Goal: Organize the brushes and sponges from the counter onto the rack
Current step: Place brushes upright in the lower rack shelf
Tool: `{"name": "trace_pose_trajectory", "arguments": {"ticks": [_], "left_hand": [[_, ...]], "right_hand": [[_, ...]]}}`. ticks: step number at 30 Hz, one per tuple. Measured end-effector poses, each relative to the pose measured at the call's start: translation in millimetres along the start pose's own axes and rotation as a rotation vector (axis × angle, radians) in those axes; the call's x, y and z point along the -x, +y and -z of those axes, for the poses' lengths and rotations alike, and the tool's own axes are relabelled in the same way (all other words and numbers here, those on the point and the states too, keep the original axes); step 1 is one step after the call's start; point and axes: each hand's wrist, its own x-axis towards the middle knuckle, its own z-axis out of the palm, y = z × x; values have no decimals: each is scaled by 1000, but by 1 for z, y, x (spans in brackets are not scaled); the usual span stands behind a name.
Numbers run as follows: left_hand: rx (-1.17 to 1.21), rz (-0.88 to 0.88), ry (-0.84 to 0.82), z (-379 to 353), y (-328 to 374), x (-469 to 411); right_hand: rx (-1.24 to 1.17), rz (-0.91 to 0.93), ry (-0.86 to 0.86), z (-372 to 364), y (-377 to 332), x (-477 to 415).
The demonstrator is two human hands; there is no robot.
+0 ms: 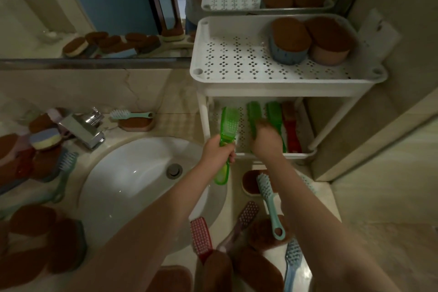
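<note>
**Green brush held at the lower shelf of the rack**

The brush-sorting step is judged to be in hand. A green brush (pixel 228 123) is gripped by its handle in the left hand (pixel 219 150), with the fingers curled round it. It is held bristle end forward at the front left of the lower shelf (pixel 241 132) of the white rack (pixel 284 81) and is not yet laid down.

The right hand (pixel 266 140) is seen over the near end of a second green brush (pixel 254 113) lying on that shelf. Motion blur hides the fingers, so it cannot be told whether that brush is gripped or only touched. To its right on the shelf, a third green brush (pixel 275 118) and a red brush (pixel 292 132) are laid side by side. On the top shelf (pixel 237 59), 2 sponges (pixel 290 40) are stood at the back right.

Most of the job is judged to remain (the bench (pixel 177 125) is well loaded). A teal brush (pixel 266 196) and a blue brush (pixel 292 261) are left in front of the rack, and a heap of sponges (pixel 42 149) is piled to the left of the sink (pixel 132 180).

For the next move, the held brush would need to be passed under the rim of the top shelf. It would then be lowered flat into the free strip at the left, in line with the others, and released. The right hand would have to be kept clear of that strip.
</note>
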Motion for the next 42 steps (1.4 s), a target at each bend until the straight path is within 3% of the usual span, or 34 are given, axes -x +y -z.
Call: {"name": "trace_pose_trajectory", "arguments": {"ticks": [2, 5, 14, 16, 18, 20, 21, 24, 28, 33, 42], "left_hand": [[2, 11, -11, 1, 0, 1], [48, 27, -17, 1, 0, -1], [210, 100, 6, -16, 0, 0], [200, 101, -2, -19, -3, -1], [176, 98, -28, -21, -3, -2], [178, 108, -35, -24, 0, -4], [206, 116, -37, -27, 5, -3], [283, 134, -56, -38, 18, -3], [306, 119, -99, -56, 31, -1], [274, 84, -182, -78, 39, 7], [-299, -169, -141, -57, 7, 8]], "right_hand": [[108, 89, -156, -2, 3, 9], [165, 59, -353, -3, 5, 13], [144, -35, -346, 9, 11, 19], [33, 19, -207, 15, 14, 25], [-155, 61, 61, 21, 17, 36], [-413, -19, 272, 29, 18, 51], [-578, -89, 292, 35, 17, 60], [-1076, -283, 82, 52, 12, 86], [-1343, -408, -123, 53, 23, 115], [-1517, -484, -47, 44, 40, 125], [-1597, -790, 141, 45, 62, 86]]}}
